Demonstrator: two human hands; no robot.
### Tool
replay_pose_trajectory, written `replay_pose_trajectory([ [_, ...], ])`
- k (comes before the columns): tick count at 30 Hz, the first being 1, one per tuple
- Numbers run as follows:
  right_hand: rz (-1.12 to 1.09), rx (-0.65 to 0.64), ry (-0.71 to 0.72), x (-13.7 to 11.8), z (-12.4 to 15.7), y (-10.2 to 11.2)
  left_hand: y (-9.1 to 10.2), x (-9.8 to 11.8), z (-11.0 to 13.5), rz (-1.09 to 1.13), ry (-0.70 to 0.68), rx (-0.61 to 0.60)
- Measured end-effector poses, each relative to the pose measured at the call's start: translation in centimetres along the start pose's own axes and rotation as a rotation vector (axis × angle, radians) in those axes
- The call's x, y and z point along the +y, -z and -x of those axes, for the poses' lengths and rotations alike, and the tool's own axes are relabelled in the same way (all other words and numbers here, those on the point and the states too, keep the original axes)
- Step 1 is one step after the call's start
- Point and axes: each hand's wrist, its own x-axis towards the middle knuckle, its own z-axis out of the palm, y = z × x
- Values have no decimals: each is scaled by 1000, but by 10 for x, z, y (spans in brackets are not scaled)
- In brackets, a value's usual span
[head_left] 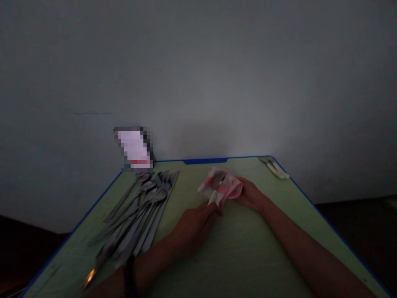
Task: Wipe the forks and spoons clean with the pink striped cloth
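Near the middle of the table, my left hand (194, 225) is closed round the white handle of a piece of cutlery (212, 198). Its metal end lies against a pink and white cloth (231, 188); whether it is a spoon or a fork is too dim to tell. My right hand (249, 194) grips the cloth from the right, its fingers mostly hidden behind the folds. Left of my hands lies a pile of metal cutlery (145, 213), with several spoons among it. Two white-handled pieces of cutlery (277, 169) rest at the far right corner.
The green table (248, 256) has a blue rim (204, 161) and stands against a grey wall (198, 74). A device with a lit, blurred screen (133, 147) leans at the back left corner. A golden-lit handle end (89, 279) shows at the front left.
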Motion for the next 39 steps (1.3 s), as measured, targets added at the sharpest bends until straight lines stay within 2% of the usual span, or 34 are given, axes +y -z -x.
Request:
replay_pose_trajectory([
  [8,-4,-99,-10,-1,2,-5,4,1,0,-10,-38,-50],
  [11,43,-89,16,1,1,-11,3,1,0,-35,-50,-71],
  [15,83,11,47,4,-1,-16,1,2,0,-42,-54,-49],
  [17,74,78,76,6,-3,-16,0,2,0,-11,-11,-4],
  [21,86,223,184,11,-8,-14,-1,1,-2,100,99,87],
  [26,90,314,301,19,-13,-12,-1,-5,-6,198,118,121],
  [29,8,295,307,17,-12,-13,-2,-6,-6,148,135,73],
  [35,-156,96,205,6,-6,-14,2,-1,-5,94,158,18],
  [39,-229,86,166,7,-5,-13,4,0,-4,80,152,-8],
])
